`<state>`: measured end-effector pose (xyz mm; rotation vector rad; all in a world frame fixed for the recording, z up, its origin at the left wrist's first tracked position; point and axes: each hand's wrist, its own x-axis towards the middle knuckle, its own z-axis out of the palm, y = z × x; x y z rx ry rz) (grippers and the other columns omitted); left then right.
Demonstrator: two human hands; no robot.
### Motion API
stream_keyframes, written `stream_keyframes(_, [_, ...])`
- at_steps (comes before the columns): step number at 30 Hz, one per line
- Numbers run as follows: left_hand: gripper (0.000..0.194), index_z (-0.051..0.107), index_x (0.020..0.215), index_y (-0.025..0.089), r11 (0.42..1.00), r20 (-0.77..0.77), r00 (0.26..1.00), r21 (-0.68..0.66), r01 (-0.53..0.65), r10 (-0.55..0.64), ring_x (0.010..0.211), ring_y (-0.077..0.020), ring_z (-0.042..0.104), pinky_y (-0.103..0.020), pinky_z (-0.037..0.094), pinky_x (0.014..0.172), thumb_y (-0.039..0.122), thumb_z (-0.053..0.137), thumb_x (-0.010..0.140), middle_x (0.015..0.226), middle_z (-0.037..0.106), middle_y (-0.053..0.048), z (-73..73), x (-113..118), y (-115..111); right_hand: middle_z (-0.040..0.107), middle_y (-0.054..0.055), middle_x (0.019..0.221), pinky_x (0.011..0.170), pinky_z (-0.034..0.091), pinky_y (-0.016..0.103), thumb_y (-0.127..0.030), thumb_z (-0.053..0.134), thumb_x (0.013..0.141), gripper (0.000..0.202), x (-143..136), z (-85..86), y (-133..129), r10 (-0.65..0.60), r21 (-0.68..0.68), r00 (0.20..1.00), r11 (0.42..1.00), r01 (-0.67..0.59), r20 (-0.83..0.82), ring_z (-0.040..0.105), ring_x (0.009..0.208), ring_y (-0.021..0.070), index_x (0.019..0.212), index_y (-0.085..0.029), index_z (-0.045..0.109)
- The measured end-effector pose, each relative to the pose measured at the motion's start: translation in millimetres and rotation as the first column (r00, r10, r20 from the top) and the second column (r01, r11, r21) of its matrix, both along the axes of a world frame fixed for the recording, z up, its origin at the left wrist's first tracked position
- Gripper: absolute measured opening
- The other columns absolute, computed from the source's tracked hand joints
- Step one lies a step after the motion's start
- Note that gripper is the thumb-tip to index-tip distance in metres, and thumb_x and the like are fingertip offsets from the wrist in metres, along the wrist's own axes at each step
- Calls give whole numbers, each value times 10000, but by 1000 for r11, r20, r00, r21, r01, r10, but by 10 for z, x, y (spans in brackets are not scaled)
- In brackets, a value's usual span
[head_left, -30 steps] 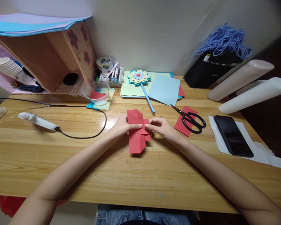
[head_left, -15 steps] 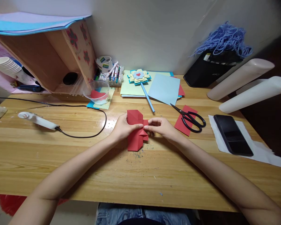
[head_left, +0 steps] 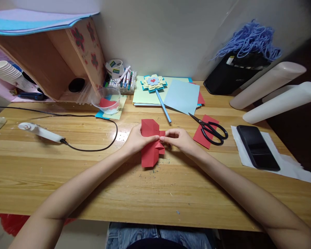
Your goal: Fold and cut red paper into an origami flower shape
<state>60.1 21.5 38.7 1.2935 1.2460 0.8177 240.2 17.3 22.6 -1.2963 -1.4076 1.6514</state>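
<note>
A folded piece of red paper (head_left: 149, 157) is held just over the wooden table, with creases and small raised folds along its right edge. My left hand (head_left: 137, 139) grips it from the left, thumb lying across the front and fingers hidden behind. At the right edge, my right hand (head_left: 178, 139) pinches a small folded part between thumb and fingers. The two thumb tips nearly meet there. Black-handled scissors (head_left: 209, 129) rest, blades slightly apart, on another red paper piece (head_left: 202, 138) to the right.
A paper flower (head_left: 153, 83) on a blue stick lies on coloured sheets (head_left: 182, 95) at the back. A white glue gun (head_left: 41, 132) with a black cord is left. Nearby stand a clear plastic bowl (head_left: 106, 100) and markers (head_left: 125, 81). A phone (head_left: 257, 147) lies right.
Both hands keep their hold on the red paper, which is tilted very slightly differently. The whole view has shifted a little; nothing was let go.
</note>
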Motion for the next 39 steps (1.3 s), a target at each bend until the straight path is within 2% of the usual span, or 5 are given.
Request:
stream_keyframes(8, [311, 595, 882, 133, 997, 48, 999, -82, 13, -9, 771, -183, 622, -306, 494, 695, 292, 735, 653, 896, 671, -86, -20, -17, 11, 558, -14, 571, 501, 335, 228, -424, 658, 716, 303, -14, 45, 8, -8, 22, 1000, 1000, 8, -11, 471, 513, 76, 627, -142, 593])
stream_keyframes(17, [340, 596, 894, 137, 992, 82, 996, -120, 33, -23, 770, -185, 623, -324, 495, 717, 304, 745, 638, 904, 674, -85, -55, -24, 3, 576, -9, 579, 502, 346, 228, -355, 683, 685, 233, 11, -5, 15, 88, -14, 996, 996, -88, 29, 486, 508, 82, 674, -134, 611])
stream_keyframes(27, [341, 610, 909, 130, 982, 177, 983, -168, 84, -54, 791, -191, 634, -321, 493, 719, 315, 733, 650, 958, 678, -107, -80, -44, 41, 555, 6, 573, 467, 332, 229, -385, 538, 787, 296, 55, 2, 62, 96, 24, 990, 995, -99, 103, 478, 495, 83, 671, -139, 653])
stream_keyframes(35, [338, 601, 816, 129, 980, 207, 967, -159, -119, 151, 742, -156, 612, -259, 487, 667, 342, 766, 613, 859, 670, -60, -88, -23, 3, 616, 12, 669, 578, 430, 253, -458, 666, 701, 318, -36, 56, -16, 69, -14, 997, 998, -69, 23, 538, 585, 103, 734, -144, 628])
stream_keyframes(39, [369, 613, 910, 134, 977, 289, 945, -185, -104, 155, 794, -187, 634, -286, 505, 668, 338, 747, 633, 930, 680, -85, -108, -8, -14, 639, 25, 698, 591, 441, 263, -447, 702, 660, 322, -4, 62, 12, -86, 29, 996, 996, 86, 8, 563, 616, 120, 743, -146, 621])
